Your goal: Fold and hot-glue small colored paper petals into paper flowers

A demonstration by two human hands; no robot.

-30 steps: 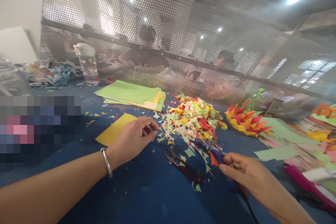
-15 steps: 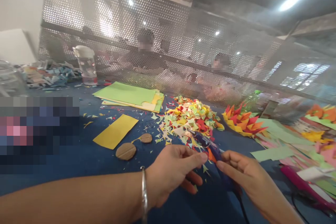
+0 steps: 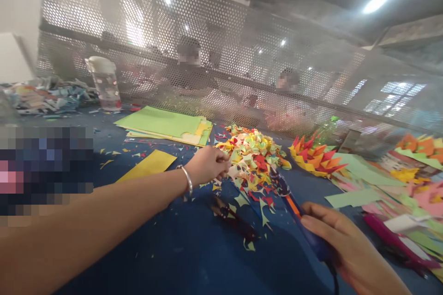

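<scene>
Head view: the left hand (image 3: 206, 166) is at the left edge of a heap of small cut paper pieces (image 3: 258, 150), its fingers curled in and the fingertips drawn close together; whether a piece is pinched between them cannot be told. A silver bangle (image 3: 188, 179) circles that wrist. The right hand (image 3: 334, 235) is closed around the rear part of a dark blue corded tool (image 3: 313, 240), thumb along its upper side, fingers wrapped about the body. The tool slants up and leftward, an orange part showing ahead of the thumb and its tip near the right side of the heap. Its cord (image 3: 334, 279) runs down below the hand. Between the two hands, dark red snips (image 3: 240, 225) lie on the blue table (image 3: 173, 258) among loose scraps, apart from both. A yellow paper sheet (image 3: 148, 165) lies just beyond the left forearm, with a stack of green and yellow paper (image 3: 166, 122) behind it. Right of the heap sits a pointed red and orange paper form (image 3: 316, 161).
</scene>
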